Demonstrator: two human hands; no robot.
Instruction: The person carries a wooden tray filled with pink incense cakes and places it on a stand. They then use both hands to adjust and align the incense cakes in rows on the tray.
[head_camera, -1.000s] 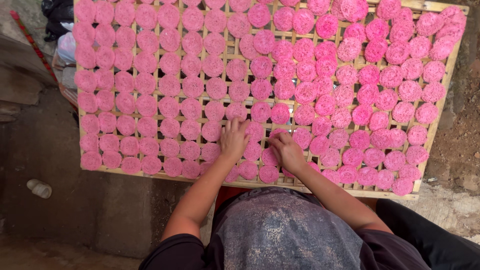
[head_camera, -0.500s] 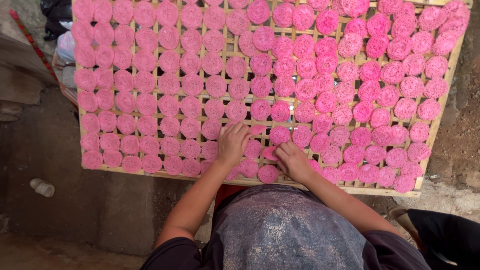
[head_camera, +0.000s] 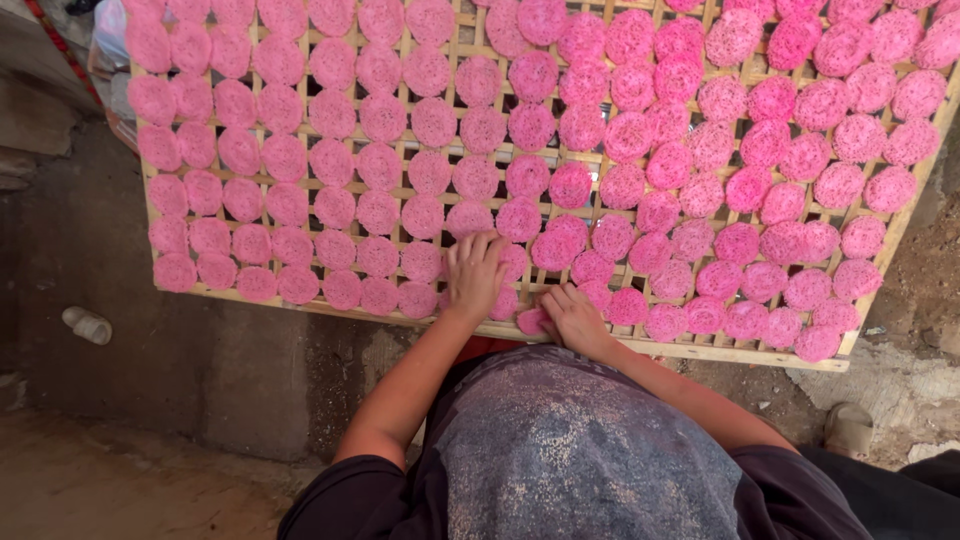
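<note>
At the wooden rack's (head_camera: 700, 350) near edge, left hand (head_camera: 474, 274) flat, fingers released on pink discs (head_camera: 500, 300), right hand (head_camera: 573, 318) fingers grasping one pink disc (head_camera: 530, 321)

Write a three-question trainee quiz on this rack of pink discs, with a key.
1. True or false: the left hand lies flat on pink discs.
2. Which hand is at the disc on the rack's near edge?
A. left
B. right
3. Fill in: the discs lie on a wooden lattice ____.

Key: 1 true. 2 B, the right hand. 3 rack.
</note>
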